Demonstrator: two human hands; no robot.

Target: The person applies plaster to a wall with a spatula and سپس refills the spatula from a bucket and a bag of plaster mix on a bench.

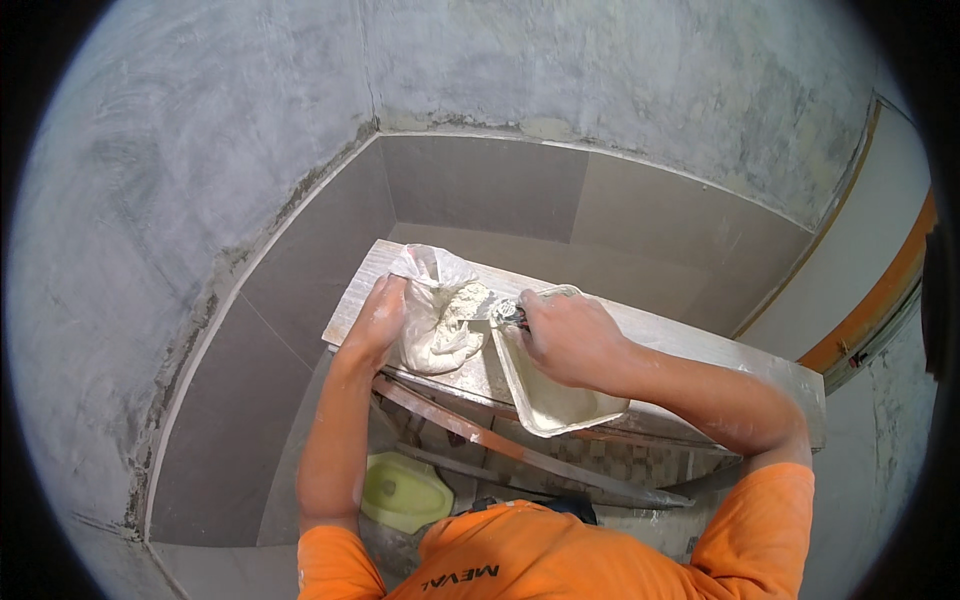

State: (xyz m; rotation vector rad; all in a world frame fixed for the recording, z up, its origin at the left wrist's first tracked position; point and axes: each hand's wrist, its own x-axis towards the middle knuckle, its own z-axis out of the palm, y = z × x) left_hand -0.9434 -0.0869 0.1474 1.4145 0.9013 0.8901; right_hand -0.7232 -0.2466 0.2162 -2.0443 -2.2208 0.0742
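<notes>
A translucent plastic bag of whitish powder lies slumped on a pale plank, its mouth turned toward the right. My left hand pinches the bag's left edge and holds it up. Gripped in my right hand is a putty knife, its blade reaching left to the powder at the bag's mouth. Beneath and beside that hand stands a pale rectangular tub, smeared with white residue. My right hand partly covers the tub's upper part.
The long wooden plank runs from left to right like a bench, with curved rails below its near side. A greenish squat toilet sits on the floor below. Grey tiles and plastered walls close in the far side; a door frame stands right.
</notes>
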